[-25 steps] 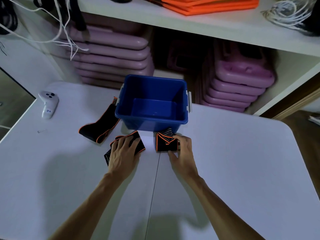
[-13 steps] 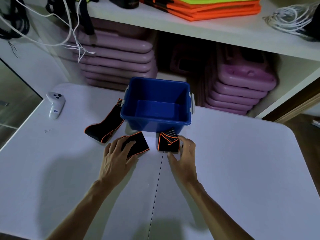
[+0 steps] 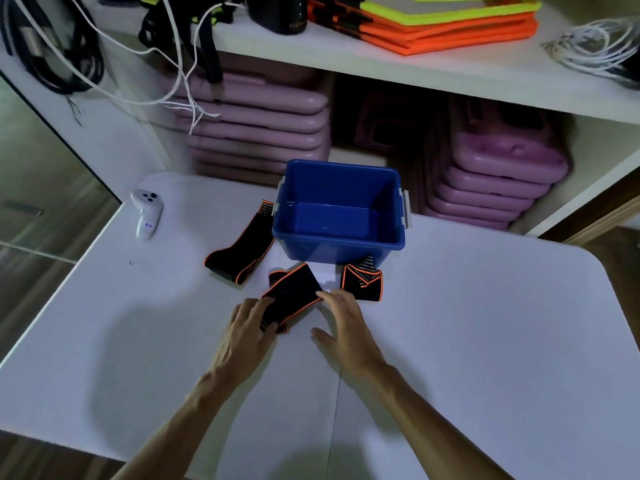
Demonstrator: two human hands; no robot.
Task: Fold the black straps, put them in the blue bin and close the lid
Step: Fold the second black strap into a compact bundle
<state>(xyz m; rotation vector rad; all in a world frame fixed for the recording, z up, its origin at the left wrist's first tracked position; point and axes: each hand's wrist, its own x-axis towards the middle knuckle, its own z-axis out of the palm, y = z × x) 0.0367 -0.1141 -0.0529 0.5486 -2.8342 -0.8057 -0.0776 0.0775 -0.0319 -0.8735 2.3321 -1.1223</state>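
An open, empty blue bin point(image 3: 337, 244) stands at the back middle of the white table point(image 3: 485, 341); no lid is in view. Three black straps with orange edges lie by it. A folded strap point(image 3: 362, 282) rests just in front of the bin's right half. A longer, unfolded strap point(image 3: 242, 252) lies along the bin's left side. The middle strap point(image 3: 292, 294) lies tilted in front of the bin. My left hand point(image 3: 247, 332) pinches its near end. My right hand point(image 3: 341, 327) hovers with spread fingers, its fingertips at that strap's right edge.
A white handheld controller point(image 3: 147, 213) lies at the table's far left. Behind the table, shelving holds stacks of purple cases point(image 3: 256, 133), orange and yellow folded vests point(image 3: 422, 19), and hanging white cables point(image 3: 180, 74).
My right hand left the folded strap and moved left to the middle strap. My left hand slid back to that strap's near end, and the strap now lies more stretched out.
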